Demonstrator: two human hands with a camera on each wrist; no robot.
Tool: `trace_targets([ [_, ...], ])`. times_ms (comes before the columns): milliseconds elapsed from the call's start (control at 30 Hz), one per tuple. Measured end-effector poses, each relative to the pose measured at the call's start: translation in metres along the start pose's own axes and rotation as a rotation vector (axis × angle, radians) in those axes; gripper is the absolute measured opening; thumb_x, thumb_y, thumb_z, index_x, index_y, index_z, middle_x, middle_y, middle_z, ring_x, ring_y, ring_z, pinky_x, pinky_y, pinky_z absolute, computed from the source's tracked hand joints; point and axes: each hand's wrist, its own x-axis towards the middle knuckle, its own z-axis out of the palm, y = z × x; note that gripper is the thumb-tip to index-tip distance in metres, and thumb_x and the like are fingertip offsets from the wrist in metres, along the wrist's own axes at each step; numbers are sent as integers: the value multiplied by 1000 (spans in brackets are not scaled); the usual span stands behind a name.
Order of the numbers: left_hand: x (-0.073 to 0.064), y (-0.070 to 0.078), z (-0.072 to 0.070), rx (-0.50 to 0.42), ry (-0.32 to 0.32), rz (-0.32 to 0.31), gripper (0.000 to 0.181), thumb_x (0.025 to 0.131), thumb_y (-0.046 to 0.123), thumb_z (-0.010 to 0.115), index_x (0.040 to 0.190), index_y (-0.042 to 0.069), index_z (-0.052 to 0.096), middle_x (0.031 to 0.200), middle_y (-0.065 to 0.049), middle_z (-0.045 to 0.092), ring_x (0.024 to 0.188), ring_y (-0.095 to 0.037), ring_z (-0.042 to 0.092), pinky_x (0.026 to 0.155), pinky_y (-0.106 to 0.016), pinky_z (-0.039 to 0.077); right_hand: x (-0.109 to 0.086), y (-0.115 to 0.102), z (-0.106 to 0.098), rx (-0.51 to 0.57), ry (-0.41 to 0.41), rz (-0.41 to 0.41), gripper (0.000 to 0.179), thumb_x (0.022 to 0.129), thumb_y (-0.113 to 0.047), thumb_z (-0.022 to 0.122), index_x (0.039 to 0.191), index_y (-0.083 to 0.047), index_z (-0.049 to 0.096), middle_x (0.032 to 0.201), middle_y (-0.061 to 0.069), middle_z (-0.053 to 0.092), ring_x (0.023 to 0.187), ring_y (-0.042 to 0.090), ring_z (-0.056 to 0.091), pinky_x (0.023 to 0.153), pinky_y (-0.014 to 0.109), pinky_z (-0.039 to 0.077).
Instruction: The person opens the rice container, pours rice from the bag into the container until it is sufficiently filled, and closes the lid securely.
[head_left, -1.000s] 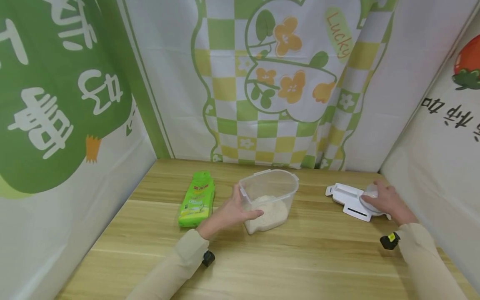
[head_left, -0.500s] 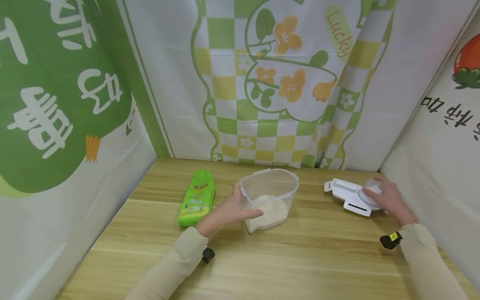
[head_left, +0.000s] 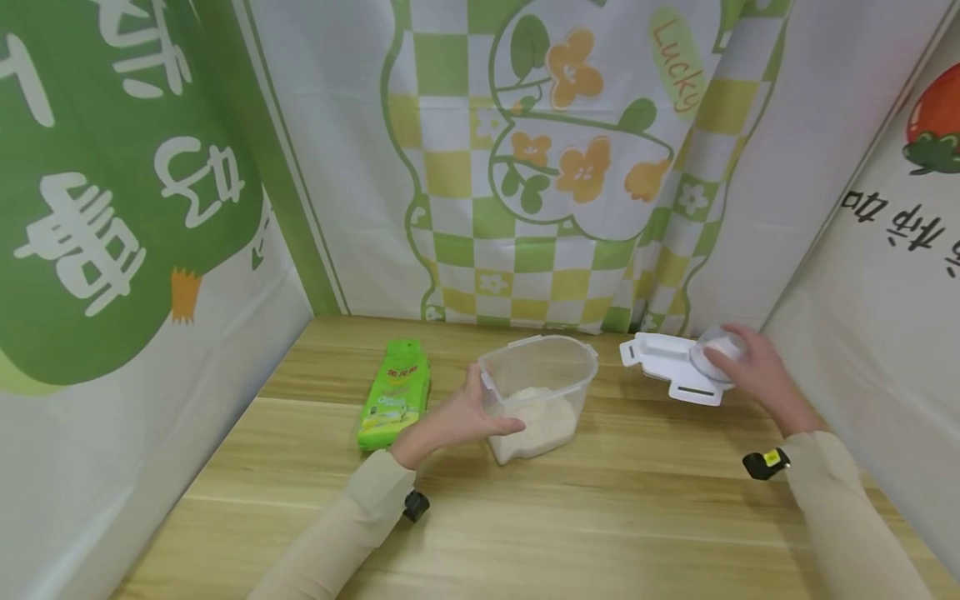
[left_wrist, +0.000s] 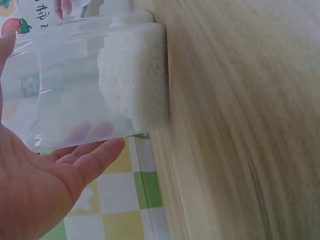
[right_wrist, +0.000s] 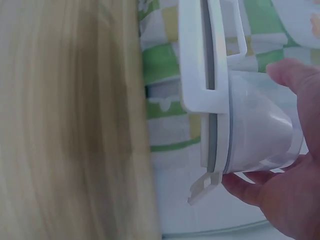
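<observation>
My left hand (head_left: 453, 425) grips the end of a clear plastic container (head_left: 585, 392), thumb on one side and fingers on the other. White rice (head_left: 543, 427) fills its lower part, and its top is uncovered. In the left wrist view the container stands upright on the table. On the right, my right hand (head_left: 768, 383) holds a white lid (head_left: 663, 357) by the clear cup (right_wrist: 260, 125) fixed on top of it. A gap shows between lid and tabletop in the right wrist view. Side clips on the lid hang loose, and a grey seal (right_wrist: 212, 142) runs along its edge.
A green printed bag (head_left: 393, 400) lies on the wooden table (head_left: 600, 533), left of the container. Patterned cloth (head_left: 517, 275) hangs along the back edge. More printed cloth walls close off the left and right sides.
My right hand has raised the lid off the table and brought it left and toward the back. The left hand and the container have stayed in place.
</observation>
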Motion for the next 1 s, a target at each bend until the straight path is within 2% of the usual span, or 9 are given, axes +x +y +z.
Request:
trace_targets([
  [167, 1, 1, -2, 24, 7, 17, 101, 76, 57, 78, 140, 8, 17, 133, -22, 45, 121, -33, 52, 101, -46, 46, 8, -23, 2, 72, 41, -67, 59, 95, -29, 63, 140, 5, 44, 142, 35, 41, 129, 50, 37, 99, 64, 31],
  [300, 2, -1, -2, 29, 20, 52, 101, 76, 53, 79, 140, 7, 16, 131, -21, 46, 120, -33, 53, 101, -45, 47, 11, -42, 3, 81, 56, -59, 58, 96, -33, 62, 140, 0, 47, 143, 32, 42, 129, 46, 38, 99, 59, 33],
  [567, 2, -3, 1, 17, 5, 45, 107, 75, 55, 79, 145, 9, 11, 136, -21, 46, 125, -34, 51, 104, -45, 45, 16, -74, 10, 122, 115, -112, 50, 94, -28, 64, 134, 0, 53, 136, 29, 49, 118, 35, 45, 86, 31, 33],
  [767, 2, -4, 1, 9, 9, 61, 107, 76, 54, 79, 146, 9, 11, 138, -22, 46, 127, -33, 51, 106, -45, 44, 21, -97, 12, 148, 112, -145, 48, 94, -27, 64, 134, -2, 54, 134, 27, 51, 114, 30, 46, 83, 28, 36],
  [1000, 4, -6, 1, -6, 9, 74, 107, 75, 52, 81, 145, 9, 13, 138, -21, 46, 128, -33, 50, 106, -45, 44, 24, -123, 23, 193, 120, -237, 42, 91, -16, 68, 130, -5, 57, 132, 22, 53, 103, 13, 44, 72, 16, 41],
])
